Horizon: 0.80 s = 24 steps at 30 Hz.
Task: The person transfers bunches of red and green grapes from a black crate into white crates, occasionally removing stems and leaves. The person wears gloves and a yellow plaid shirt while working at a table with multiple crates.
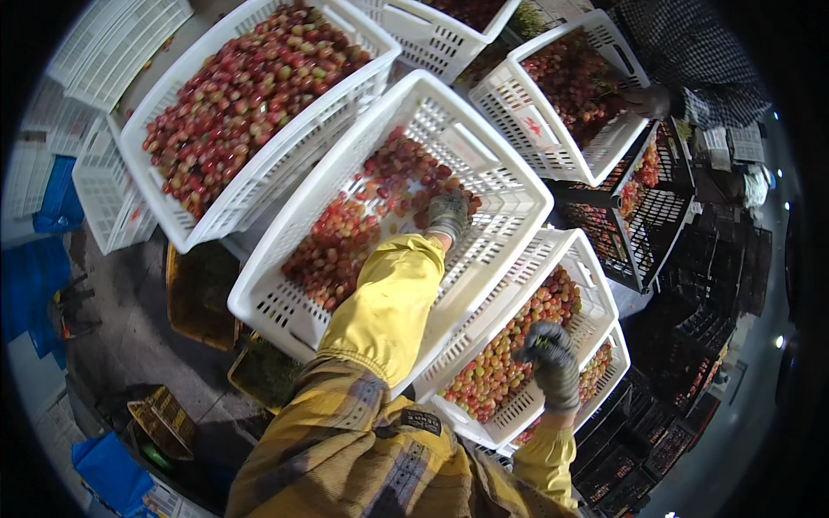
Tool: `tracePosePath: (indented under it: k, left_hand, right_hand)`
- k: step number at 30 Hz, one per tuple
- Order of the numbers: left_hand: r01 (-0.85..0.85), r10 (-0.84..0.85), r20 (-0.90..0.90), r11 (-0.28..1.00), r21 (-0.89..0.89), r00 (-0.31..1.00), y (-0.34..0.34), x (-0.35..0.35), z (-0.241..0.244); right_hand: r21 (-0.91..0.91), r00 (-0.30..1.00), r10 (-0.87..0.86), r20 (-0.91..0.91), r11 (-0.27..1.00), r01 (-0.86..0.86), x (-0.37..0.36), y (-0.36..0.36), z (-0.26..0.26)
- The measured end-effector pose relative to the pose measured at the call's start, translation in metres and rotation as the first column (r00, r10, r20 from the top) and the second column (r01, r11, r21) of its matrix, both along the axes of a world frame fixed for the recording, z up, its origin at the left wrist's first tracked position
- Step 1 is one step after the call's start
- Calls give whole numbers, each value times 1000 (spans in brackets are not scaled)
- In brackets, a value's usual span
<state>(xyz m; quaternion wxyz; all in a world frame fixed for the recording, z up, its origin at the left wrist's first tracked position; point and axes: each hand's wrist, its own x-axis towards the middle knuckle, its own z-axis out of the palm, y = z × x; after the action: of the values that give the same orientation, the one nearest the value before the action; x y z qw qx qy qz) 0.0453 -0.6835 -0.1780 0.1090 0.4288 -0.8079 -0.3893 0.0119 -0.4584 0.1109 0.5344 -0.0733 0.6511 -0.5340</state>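
Note:
My left hand, in a striped knit glove, reaches into a white plastic crate in front of me. It touches bunches of red grapes near that crate's right wall, and its fingertips are hidden among the fruit. More red grapes lie on the crate's slotted floor, to the left of my arm. My right hand, gloved and with curled fingers, hovers above loose red and yellow-green grapes in a second white crate. Whether it holds anything is unclear.
A white crate full of loose grapes stands at upper left. At upper right, another person's hand is at a white crate of grape bunches. Black crates stand below it. Yellow bins sit on the floor at left.

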Motion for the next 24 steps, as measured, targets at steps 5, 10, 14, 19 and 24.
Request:
tracePosePath:
  k: [5, 10, 14, 19, 24]
  left_hand:
    - [164, -178, 531, 984, 75, 828, -7, -42, 7]
    - [19, -88, 94, 822, 569, 992, -27, 12, -18]
    - [144, 365, -320, 435, 889, 874, -33, 68, 67]
    - [-81, 437, -202, 547, 833, 877, -19, 132, 161]
    - [-229, 269, -158, 945, 233, 950, -4, 210, 271]
  right_hand:
    - [-36, 996, -86, 8, 996, 86, 8, 23, -15]
    - [26, 992, 70, -109, 997, -68, -1, 7, -18]
    - [-46, 972, 109, -207, 992, -121, -1, -37, -30]
    - [-185, 986, -61, -153, 982, 32, 8, -71, -29]
    - [-311, 894, 273, -355, 867, -388, 122, -54, -31]
